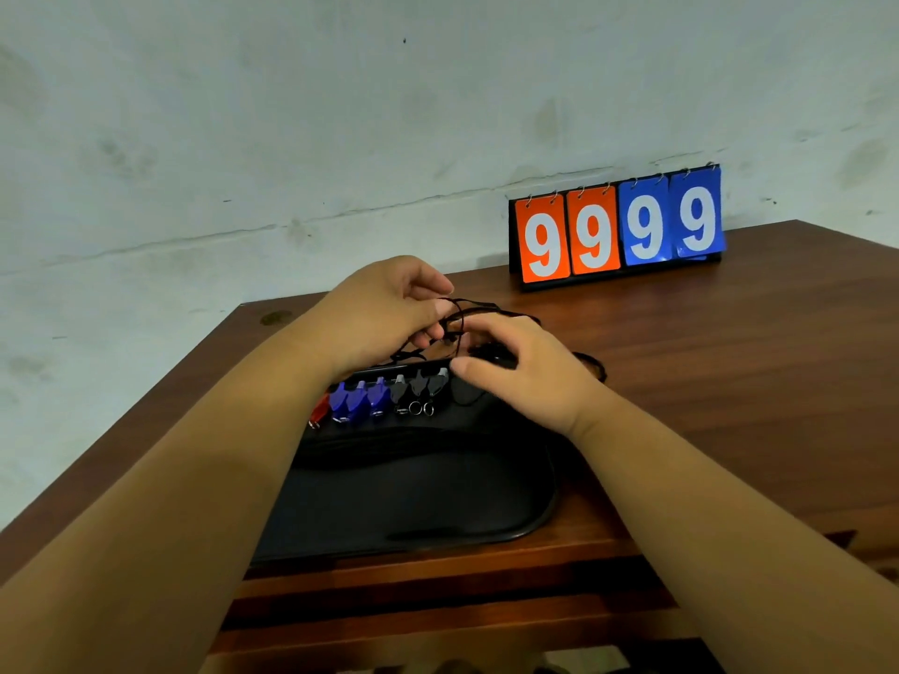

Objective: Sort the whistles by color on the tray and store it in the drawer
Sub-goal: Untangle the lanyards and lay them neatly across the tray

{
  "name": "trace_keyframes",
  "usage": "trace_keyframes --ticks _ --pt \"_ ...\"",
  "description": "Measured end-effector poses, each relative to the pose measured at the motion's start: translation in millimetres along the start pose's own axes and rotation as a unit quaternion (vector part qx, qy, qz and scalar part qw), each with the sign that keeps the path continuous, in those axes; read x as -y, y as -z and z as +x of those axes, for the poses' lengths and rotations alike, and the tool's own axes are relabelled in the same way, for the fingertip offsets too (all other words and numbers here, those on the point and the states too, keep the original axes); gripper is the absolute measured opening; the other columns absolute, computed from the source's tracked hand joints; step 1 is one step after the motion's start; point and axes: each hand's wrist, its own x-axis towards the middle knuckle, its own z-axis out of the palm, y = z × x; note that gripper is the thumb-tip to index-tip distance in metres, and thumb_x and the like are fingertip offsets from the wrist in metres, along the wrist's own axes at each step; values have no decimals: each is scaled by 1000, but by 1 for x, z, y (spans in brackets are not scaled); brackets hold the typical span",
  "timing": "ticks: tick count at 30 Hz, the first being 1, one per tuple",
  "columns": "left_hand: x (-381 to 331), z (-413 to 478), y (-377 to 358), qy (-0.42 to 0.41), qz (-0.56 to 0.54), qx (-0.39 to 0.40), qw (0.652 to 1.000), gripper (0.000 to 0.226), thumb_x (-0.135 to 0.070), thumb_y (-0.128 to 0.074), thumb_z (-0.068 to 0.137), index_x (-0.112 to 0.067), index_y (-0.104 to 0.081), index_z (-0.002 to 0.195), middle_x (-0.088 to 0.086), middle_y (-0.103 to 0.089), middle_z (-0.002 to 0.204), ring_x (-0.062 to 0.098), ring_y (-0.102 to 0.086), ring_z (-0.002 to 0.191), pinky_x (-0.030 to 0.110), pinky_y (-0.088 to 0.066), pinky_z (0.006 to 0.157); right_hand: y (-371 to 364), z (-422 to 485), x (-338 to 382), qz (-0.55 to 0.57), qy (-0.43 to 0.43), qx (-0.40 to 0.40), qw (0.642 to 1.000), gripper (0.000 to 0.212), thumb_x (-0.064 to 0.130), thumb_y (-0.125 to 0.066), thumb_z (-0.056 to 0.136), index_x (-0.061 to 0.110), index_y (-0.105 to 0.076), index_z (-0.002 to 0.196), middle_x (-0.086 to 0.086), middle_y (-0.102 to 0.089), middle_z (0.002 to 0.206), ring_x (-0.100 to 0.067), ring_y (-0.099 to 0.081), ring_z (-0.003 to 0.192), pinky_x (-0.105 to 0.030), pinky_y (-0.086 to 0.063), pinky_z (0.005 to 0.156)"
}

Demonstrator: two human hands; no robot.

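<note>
Table: dark brown wood, its far edge against a stained pale wall.
Tray: black with rounded corners, lying flat at the table's near edge, towards the left; most of its floor is bare.
Whistles: one row along the tray's far edge, side by side and touching.
Red whistle: left end of the row, largely hidden by the left forearm.
Blue whistles: three, just right of the red one.
Black whistles: three, right of the blue ones, small metal rings at their near ends.
Cords: thin and black, tangled in loops above the tray's far edge, stretched between the two hands; one loop lies on the table beyond the right hand.
Left hand: raised over the tray's far left corner, fingers curled in and pinching the cords.
Right hand: palm down at the tray's far edge, right of the row, fingers bent and gripping the cords; a dark lump sits under the fingers, and I cannot tell whether it is a whistle.
Scoreboard: upright at the table's far right, two orange and two blue cards, each showing 9.
Drawer: I cannot tell from the wood and dark gaps below the near edge.
</note>
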Motion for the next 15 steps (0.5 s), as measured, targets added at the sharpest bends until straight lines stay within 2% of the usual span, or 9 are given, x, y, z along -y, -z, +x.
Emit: trace_keyframes --ticks 2,4,7,8,11,13,15 --pt "-5 -4 1 -6 12 -14 1000 11 -21 -70 105 -25 -70 116 -3 -82 88 8 -77 76 16 -53 66 -4 2 0 -21 3 23 1000 46 58 -73 96 37 -68 137 24 -72 115 8 -53 118 -22 -42 98" --pt "-9 -9 2 -6 4 -27 1000 7 -22 -73 103 -24 -71 110 -6 -83 87 7 -79 79 14 -54 65 -4 2 -3 -20 1 19 1000 32 55 -75 96 38 -74 124 23 -75 107 5 -56 112 -24 -44 94" --pt "-14 -13 5 -9 -32 -54 998 4 -19 -77 100 -20 -77 104 -5 -84 88 8 -81 83 21 -61 82 0 2 -7 -1 0 -33 999 5 36 -76 99 38 -79 102 19 -75 102 2 -62 105 -25 -50 93" --pt "-15 -14 6 -13 -40 -68 997 4 -19 -78 99 -20 -78 103 -6 -84 88 8 -81 83 20 -62 84 1 2 -8 5 -6 -54 999 7 31 -74 100 37 -78 98 18 -75 100 2 -64 101 -25 -51 90" --pt "-13 -16 12 -19 -86 -105 991 8 -15 -79 97 -17 -81 105 -3 -84 89 11 -82 86 22 -64 87 5 3 -10 42 -27 -99 994 10 28 -69 103 33 -76 98 13 -76 98 -2 -68 95 -24 -55 86" --pt "-12 -17 14 -23 -106 -110 988 11 -12 -78 98 -15 -81 109 0 -84 92 14 -82 89 26 -64 89 5 2 -8 61 -17 -92 994 10 35 -67 104 36 -77 103 14 -77 101 -5 -70 101 -30 -57 93" --pt "-11 -19 12 -31 -94 -100 990 14 -9 -77 99 -14 -80 111 1 -84 92 14 -82 89 26 -64 88 2 -1 -5 69 9 -68 995 14 45 -68 103 38 -78 109 19 -77 104 -3 -69 105 -30 -54 98"
